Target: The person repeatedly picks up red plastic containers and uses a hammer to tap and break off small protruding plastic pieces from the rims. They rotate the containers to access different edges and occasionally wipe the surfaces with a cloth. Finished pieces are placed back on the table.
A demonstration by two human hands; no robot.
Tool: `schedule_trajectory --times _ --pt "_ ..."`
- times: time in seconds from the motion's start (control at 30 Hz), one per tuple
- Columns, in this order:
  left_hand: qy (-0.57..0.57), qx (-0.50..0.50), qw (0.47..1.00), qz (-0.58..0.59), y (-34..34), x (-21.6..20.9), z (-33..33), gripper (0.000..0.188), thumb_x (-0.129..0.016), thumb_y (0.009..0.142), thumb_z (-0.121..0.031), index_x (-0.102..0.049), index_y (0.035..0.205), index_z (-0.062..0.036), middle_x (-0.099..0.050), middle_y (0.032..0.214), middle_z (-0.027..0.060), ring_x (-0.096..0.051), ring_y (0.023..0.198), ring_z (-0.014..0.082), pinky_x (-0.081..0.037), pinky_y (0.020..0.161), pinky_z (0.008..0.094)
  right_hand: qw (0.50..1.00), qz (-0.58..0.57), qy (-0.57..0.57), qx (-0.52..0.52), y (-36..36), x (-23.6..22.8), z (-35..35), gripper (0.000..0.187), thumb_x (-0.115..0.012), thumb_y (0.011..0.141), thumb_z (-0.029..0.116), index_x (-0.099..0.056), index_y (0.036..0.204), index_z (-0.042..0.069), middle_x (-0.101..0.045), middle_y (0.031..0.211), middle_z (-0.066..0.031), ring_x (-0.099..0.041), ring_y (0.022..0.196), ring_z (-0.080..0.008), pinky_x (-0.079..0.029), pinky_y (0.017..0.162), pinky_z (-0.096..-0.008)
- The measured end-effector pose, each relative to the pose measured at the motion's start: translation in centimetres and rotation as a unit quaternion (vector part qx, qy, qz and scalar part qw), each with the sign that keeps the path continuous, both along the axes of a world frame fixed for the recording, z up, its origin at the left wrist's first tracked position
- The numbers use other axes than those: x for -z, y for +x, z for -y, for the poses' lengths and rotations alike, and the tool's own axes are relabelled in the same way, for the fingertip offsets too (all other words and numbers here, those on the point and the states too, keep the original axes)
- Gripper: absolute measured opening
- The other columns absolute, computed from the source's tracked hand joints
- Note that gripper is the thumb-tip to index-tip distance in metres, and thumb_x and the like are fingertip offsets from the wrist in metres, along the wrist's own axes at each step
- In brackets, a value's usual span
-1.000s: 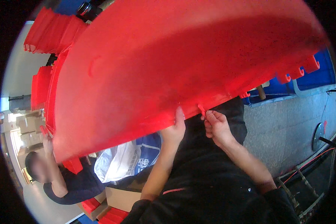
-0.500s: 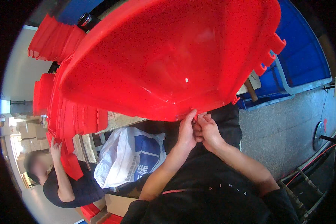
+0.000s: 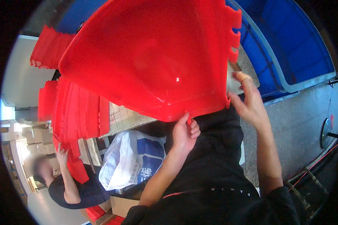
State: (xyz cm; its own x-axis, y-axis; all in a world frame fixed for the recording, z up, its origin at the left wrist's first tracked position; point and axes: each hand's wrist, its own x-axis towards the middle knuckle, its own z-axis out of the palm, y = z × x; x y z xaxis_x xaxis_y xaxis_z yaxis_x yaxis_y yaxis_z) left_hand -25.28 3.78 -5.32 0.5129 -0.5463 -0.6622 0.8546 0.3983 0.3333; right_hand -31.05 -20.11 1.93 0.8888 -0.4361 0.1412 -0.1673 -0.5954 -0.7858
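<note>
Since the right hand has parted from the left hand, its grip stands spread, seemingly empty, near a brown handle. Left grip: pinched on a small red piece at the lower rim of the red shell, which tilts over the counter. Steadying apparently falls to the left alone.

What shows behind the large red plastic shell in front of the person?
Around the red plastic shell, a pale worktop and stacked red pieces show at left, a blue bin at right. Whatever lies directly behind it is covered.
</note>
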Motion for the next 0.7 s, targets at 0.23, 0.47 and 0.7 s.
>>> schedule_trajectory --times 0.23,0.47,0.7 --pt "-0.057 -0.064 0.996 -0.015 0.1 0.3 -1.3 0.014 -0.054 0.099 -0.026 -0.053 0.099 -0.0120 -0.049 0.072 0.0032 -0.041 0.054 0.0136 -0.032 0.045 0.0259 0.964 0.018 0.191 -0.183 -2.1 -0.3 -2.1 0.078 -0.051 0.070 -0.008 -0.032 0.147 -0.009 -0.042 0.147 -0.0313 -0.041 0.140 -0.0429 -0.031 0.118 -0.0440" --pt "-0.018 -0.015 0.999 -0.042 0.8 0.0 -2.3 0.014 -0.055 0.097 -0.022 -0.056 0.094 -0.0078 -0.048 0.070 0.0035 -0.040 0.054 0.0130 -0.030 0.043 0.0248 0.992 0.061 -0.039 -0.107 0.4 0.6 -4.3 0.078 -0.066 0.077 -0.001 -0.033 0.147 -0.007 -0.053 0.134 -0.0313 -0.057 0.121 -0.0440 -0.051 0.098 -0.0454" --pt "0.040 -0.046 0.998 -0.035 0.9 -0.2 -1.8 0.010 -0.056 0.098 -0.020 -0.056 0.098 -0.0104 -0.051 0.069 0.0047 -0.042 0.051 0.0131 -0.030 0.043 0.0250 0.987 0.017 -0.057 -0.151 1.8 1.0 -2.9 0.077 -0.066 0.079 0.000 -0.034 0.148 -0.003 -0.058 0.128 -0.0294 -0.061 0.113 -0.0440 -0.054 0.090 -0.0459"
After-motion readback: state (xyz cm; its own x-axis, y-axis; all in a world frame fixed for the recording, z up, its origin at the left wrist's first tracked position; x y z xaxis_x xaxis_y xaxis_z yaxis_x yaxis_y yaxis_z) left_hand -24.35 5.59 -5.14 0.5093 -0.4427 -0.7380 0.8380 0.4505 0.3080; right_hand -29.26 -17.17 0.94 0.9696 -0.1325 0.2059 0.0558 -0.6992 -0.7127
